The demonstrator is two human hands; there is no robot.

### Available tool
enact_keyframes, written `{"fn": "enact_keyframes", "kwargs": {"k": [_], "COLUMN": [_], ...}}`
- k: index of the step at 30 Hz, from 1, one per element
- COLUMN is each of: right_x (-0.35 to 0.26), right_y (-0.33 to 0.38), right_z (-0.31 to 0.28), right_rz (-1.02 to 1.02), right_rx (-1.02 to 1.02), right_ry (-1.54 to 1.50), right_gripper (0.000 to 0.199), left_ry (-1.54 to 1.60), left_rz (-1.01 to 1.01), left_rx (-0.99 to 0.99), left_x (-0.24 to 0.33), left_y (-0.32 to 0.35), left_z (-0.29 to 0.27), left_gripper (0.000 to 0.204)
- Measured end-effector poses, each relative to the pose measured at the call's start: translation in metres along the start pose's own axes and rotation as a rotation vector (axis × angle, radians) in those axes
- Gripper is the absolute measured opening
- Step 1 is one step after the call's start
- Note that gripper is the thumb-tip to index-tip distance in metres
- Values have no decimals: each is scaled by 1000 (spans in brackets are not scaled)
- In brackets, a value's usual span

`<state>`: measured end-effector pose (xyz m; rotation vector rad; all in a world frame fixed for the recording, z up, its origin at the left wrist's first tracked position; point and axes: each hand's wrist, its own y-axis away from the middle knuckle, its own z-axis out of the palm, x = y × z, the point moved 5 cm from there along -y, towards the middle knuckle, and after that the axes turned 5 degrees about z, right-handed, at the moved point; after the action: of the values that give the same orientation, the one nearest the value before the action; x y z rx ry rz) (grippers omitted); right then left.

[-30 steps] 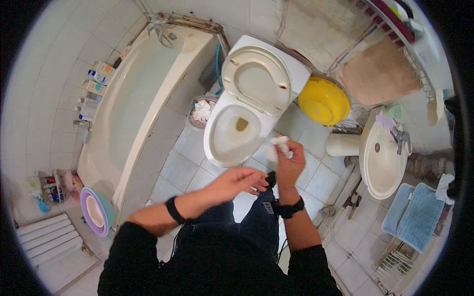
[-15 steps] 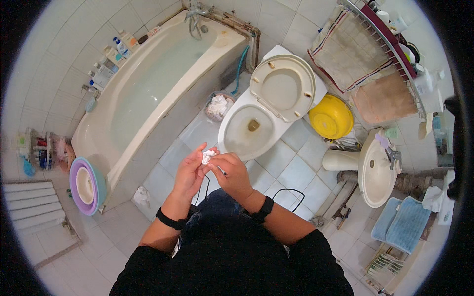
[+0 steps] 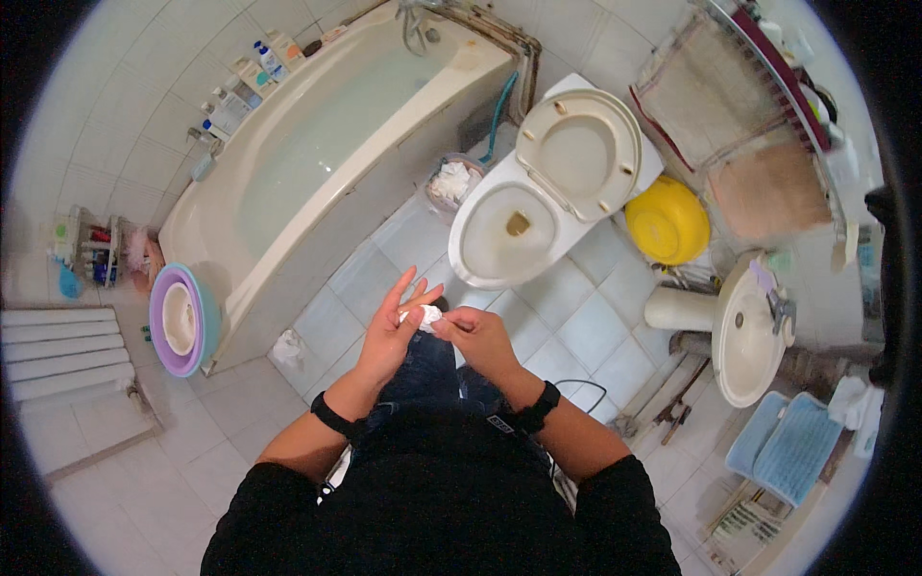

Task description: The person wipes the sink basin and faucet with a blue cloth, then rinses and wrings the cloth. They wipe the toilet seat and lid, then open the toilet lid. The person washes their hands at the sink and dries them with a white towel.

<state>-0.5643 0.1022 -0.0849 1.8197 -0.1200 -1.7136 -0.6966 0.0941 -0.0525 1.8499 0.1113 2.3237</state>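
Note:
Just in front of my body, both hands meet at a small crumpled white tissue (image 3: pixel 428 318). My left hand (image 3: pixel 386 336) holds its left side near the thumb, with some fingers stretched out behind it. From the other side, the thumb and fingertips of my right hand (image 3: pixel 485 342) pinch the tissue's edge. Beyond my hands stands the white toilet (image 3: pixel 480 274) with its seat and lid (image 3: pixel 577 154) raised. A little water shows at the bottom of the bowl.
A bathtub (image 3: pixel 327 199) holding water runs along the left, with bottles (image 3: pixel 230 103) on its ledge. Beside the toilet are a waste bin (image 3: pixel 444 199) of crumpled paper and a yellow basin (image 3: pixel 667 221). A washbasin (image 3: pixel 741 357) stands right; nested basins (image 3: pixel 206 331) sit left.
The surroundings have shifted in view as my head moved. My left fingers have spread out more, and my right hand has drawn slightly aside along the tissue.

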Motion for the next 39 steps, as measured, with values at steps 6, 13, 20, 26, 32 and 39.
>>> {"fn": "enact_keyframes", "kwargs": {"k": [6, 13, 20, 26, 32, 39], "right_x": [-42, -39, -38, -37, 73, 213], "right_y": [-86, -271, -276, -148, 52, 295], "right_z": [-27, -51, -45, -66, -92, 28], "right_rz": [-208, -165, 279, 102, 306, 946], "right_rx": [416, 549, 105, 102, 884, 1292], "right_ry": [199, 800, -683, -841, -535, -21], "right_gripper": [19, 38, 85, 66, 35, 44], "left_ry": [45, -169, 991, 1012, 514, 1], "left_rz": [-104, -74, -154, -289, -408, -397], "left_rx": [105, 230, 22, -196, -531, -471], "left_x": [6, 45, 83, 89, 42, 20], "left_y": [-31, -68, -128, -196, -234, -206], "left_z": [-92, -237, -278, -228, -132, -116], "left_gripper": [76, 75, 77, 77, 55, 45]}}
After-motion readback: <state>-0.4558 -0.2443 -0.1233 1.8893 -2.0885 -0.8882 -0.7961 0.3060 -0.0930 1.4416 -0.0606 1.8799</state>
